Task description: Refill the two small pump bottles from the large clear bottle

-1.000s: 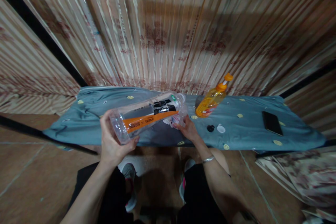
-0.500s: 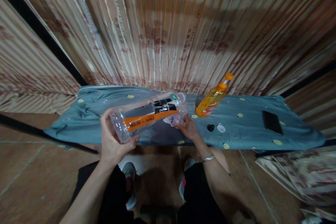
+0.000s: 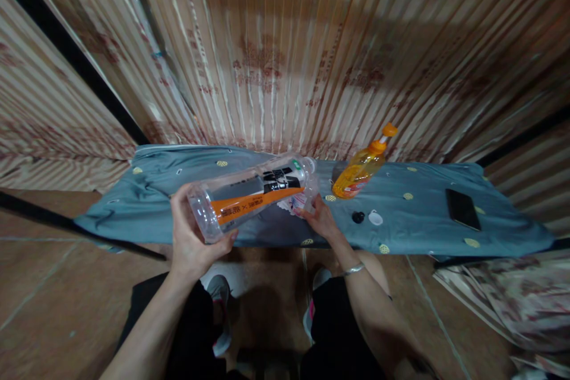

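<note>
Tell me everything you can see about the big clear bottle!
The clear bottle looks like plastic. Its label has an orange band with dark writing, a black-and-white patch and a bit of green. It is tipped on its side over the blue-grey cloth, with the left hand wrapped around its base end. The neck end is by the right hand; whether that hand touches it is hard to tell.

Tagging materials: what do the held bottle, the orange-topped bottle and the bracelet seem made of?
Held bottle: probably clear, glossy plastic; see-through walls catch highlights. Orange-topped bottle: likely plastic; translucent yellow body, glossy. Bracelet: apparently polished metal, from its silvery gleam.
</note>
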A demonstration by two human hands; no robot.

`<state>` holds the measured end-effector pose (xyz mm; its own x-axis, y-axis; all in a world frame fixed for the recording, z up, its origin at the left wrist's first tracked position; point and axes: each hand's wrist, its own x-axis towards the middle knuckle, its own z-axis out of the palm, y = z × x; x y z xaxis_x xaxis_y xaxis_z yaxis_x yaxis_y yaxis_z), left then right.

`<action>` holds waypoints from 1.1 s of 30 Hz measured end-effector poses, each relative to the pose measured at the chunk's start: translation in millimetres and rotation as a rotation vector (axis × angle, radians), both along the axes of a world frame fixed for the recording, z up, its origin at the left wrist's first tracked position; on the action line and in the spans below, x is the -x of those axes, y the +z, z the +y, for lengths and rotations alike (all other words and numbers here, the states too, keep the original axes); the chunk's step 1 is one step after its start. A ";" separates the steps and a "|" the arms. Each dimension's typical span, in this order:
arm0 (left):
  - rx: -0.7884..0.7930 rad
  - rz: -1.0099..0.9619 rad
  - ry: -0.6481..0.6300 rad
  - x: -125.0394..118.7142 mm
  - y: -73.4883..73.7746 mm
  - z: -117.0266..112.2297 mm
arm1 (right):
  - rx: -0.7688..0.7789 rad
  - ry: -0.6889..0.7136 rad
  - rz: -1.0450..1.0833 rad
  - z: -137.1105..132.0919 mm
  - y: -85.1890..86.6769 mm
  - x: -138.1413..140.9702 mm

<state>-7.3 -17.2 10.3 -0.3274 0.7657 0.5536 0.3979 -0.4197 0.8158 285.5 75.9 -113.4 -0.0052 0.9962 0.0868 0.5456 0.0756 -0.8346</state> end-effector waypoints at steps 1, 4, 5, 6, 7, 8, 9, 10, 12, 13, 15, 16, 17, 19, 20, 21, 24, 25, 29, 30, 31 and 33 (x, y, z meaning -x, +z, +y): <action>0.000 -0.001 0.001 -0.2 0.0 0.0 | -0.001 0.003 0.001 0.2 -0.2 -0.3; 0.005 -0.016 0.008 -0.9 0.0 -0.6 | -0.003 0.014 0.012 0.3 -0.1 -1.0; 0.009 -0.020 0.010 -1.2 0.2 -0.9 | -0.002 0.017 0.016 0.2 0.2 -1.1; 0.014 -0.022 0.011 -1.5 0.4 -1.2 | -0.001 0.018 0.018 0.0 0.5 -1.1; 0.018 -0.021 0.012 -1.8 0.7 -1.5 | -0.001 0.020 0.019 -0.1 0.9 -1.0; 0.021 -0.019 0.011 -2.0 1.0 -1.7 | -0.003 0.021 0.018 -0.3 1.3 -0.9; 0.021 -0.017 0.012 -2.3 1.5 -1.8 | -0.005 0.020 0.015 -0.5 1.6 -0.7; 0.019 -0.016 0.011 -2.5 1.9 -1.8 | -0.005 0.019 0.011 -0.7 1.9 -0.5; 0.007 -0.016 0.010 -2.8 2.7 -1.6 | 0.001 0.011 0.008 -1.1 2.5 0.0; 0.003 -0.013 0.011 -2.9 2.9 -1.4 | 0.005 0.007 0.010 -1.3 2.7 0.2; -0.004 -0.003 0.014 -3.0 2.9 -1.1 | 0.008 0.008 0.017 -1.5 3.3 0.7; -0.008 0.001 0.015 -2.9 2.7 -1.0 | 0.007 0.012 0.019 -1.6 3.6 0.8; -0.012 0.004 0.015 -2.8 2.3 -0.9 | 0.006 0.017 0.020 -1.6 3.7 0.9; -0.022 0.003 0.010 -2.5 1.6 -1.0 | 0.006 0.022 0.018 -1.5 3.9 0.8; -0.024 0.001 0.009 -2.3 1.3 -1.1 | 0.007 0.022 0.017 -1.3 3.8 0.7; -0.023 -0.001 0.008 -2.1 1.2 -1.3 | 0.010 0.021 0.014 -1.2 3.6 0.5; -0.015 -0.009 0.001 -1.7 1.4 -2.1 | 0.023 0.015 -0.005 -0.7 3.3 -0.2; -0.015 -0.011 -0.001 -1.7 1.6 -2.5 | 0.026 0.014 -0.015 -0.6 3.3 -0.6; -0.031 0.013 0.003 -2.6 1.4 -3.5 | 0.014 0.040 -0.027 -0.3 3.5 -2.0; -0.038 0.023 0.011 -2.9 0.8 -3.5 | 0.010 0.051 -0.024 -0.2 3.1 -2.2; -0.045 0.034 0.020 -3.1 0.0 -3.4 | 0.003 0.057 -0.024 -0.2 2.5 -2.4; -0.061 0.058 0.036 -3.2 -1.8 -3.3 | -0.029 0.049 -0.033 -0.1 0.3 -2.3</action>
